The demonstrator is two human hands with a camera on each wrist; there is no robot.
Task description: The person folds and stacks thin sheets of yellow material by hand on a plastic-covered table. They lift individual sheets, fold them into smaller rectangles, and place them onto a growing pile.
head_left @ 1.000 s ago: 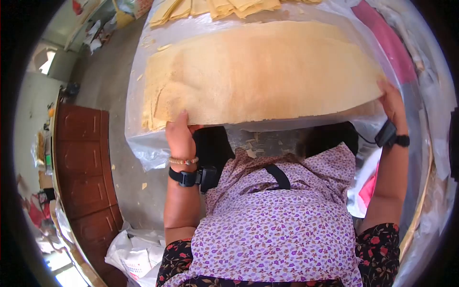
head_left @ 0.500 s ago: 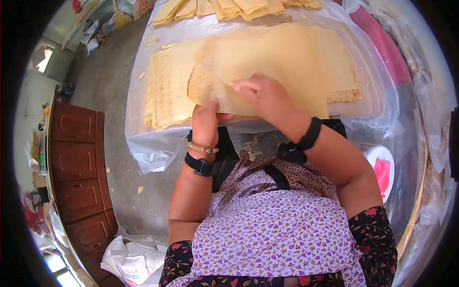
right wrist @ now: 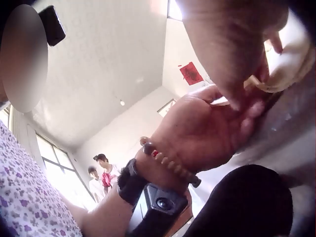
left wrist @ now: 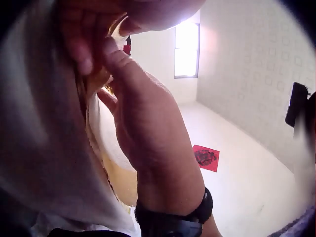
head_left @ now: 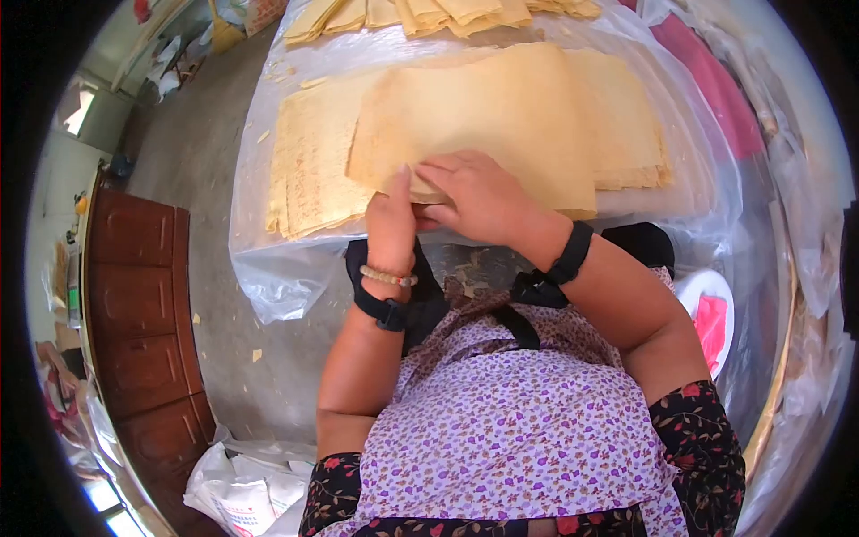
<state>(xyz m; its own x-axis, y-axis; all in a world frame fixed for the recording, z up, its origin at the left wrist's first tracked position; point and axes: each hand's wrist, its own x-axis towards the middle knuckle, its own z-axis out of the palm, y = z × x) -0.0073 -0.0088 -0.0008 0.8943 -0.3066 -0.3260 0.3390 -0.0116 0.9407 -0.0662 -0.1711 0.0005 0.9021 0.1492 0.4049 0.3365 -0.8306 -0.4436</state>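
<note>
A thin, pale yellow sheet (head_left: 483, 107), limp and grainy, lies over a stack of similar sheets (head_left: 309, 166) on the table. At its near edge my left hand (head_left: 391, 224) pinches the sheet, thumb on top and fingers beneath. Right beside it, my right hand (head_left: 488, 199) holds the same edge with curled fingers, and the edge bends up between the two hands. Close up in the left wrist view, the left thumb (left wrist: 118, 57) meets the right hand's fingers at the bunched edge. In the right wrist view, the right hand (right wrist: 232, 44) covers most of the gripped part.
More yellow sheets (head_left: 412, 16) lie in piles at the table's far side. Clear plastic (head_left: 277, 277) drapes over the table edge. A pink cloth (head_left: 707, 80) lies along the right. A brown cabinet (head_left: 139, 286) and white sacks (head_left: 242, 492) stand at left.
The right hand has left the sheet's right end and come across to the left hand. The left hand has shifted right, drawing the sheet's left end inward and uncovering the stack.
</note>
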